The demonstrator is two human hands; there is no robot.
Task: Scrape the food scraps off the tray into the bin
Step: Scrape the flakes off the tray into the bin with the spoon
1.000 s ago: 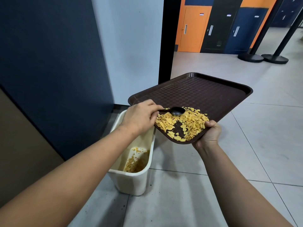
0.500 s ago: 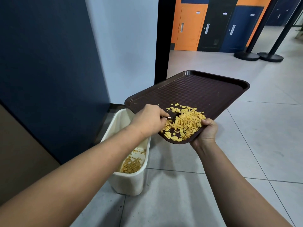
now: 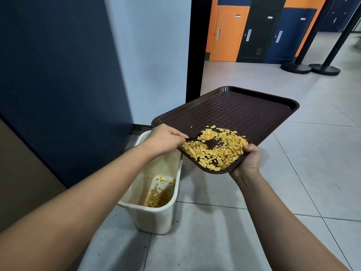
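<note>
A dark brown tray [image 3: 240,112] is held tilted over the floor, its near corner low. My right hand [image 3: 248,159] grips that near corner from below, thumb on the rim. Yellow flaky food scraps [image 3: 220,151] lie heaped at the low corner. My left hand [image 3: 166,138] is closed on the handle of a black spoon [image 3: 195,140], whose bowl sits among the scraps. A cream plastic bin [image 3: 154,214] stands on the floor beneath the tray's left edge, with scraps at its bottom.
A dark blue wall panel [image 3: 58,75] and a white wall [image 3: 154,55] rise behind the bin. Grey floor tiles [image 3: 214,241] with small dark crumbs spread around. Two black stanchion bases [image 3: 310,67] stand at the far right, before orange and dark doors [image 3: 226,34].
The spoon has pushed through the scraps, spreading them toward the tray's near left edge and leaving a bare patch in the heap. The tray has shifted slightly.
</note>
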